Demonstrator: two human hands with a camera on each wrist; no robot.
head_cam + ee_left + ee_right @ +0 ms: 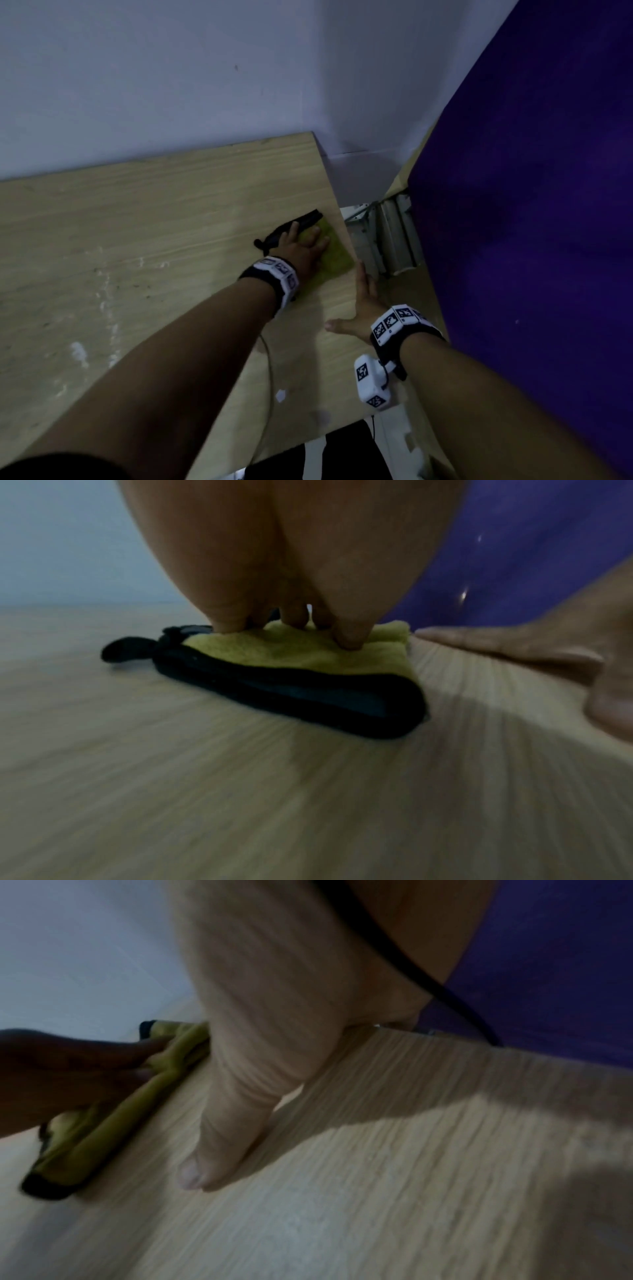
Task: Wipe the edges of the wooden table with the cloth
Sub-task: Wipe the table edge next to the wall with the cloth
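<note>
The left hand lies flat with straight fingers pressing the folded yellow-green cloth onto the wooden surface, at about two o'clock from the middle of the head view and right against the surface's right-hand edge. The cloth has a black trim and a knotted black tail trailing toward nine o'clock. The right hand rests open and spread at the same edge, at about five o'clock from the cloth, thumb flat on the wood and holding nothing. The main risk, as I judge it, is that the cloth, held only by downward pressure, slides over the lip and drops into the gap at three o'clock, where grey metal framing stands below. The loose tail could also bunch under the palm and lift the cloth off the edge. A wipe drawn toward six o'clock would run into the right hand, which sits just beside the cloth's path and would need to shift. A purple panel rises close at three o'clock, leaving little elbow room, and a thin cable crosses the surface under the left forearm and could snag.
</note>
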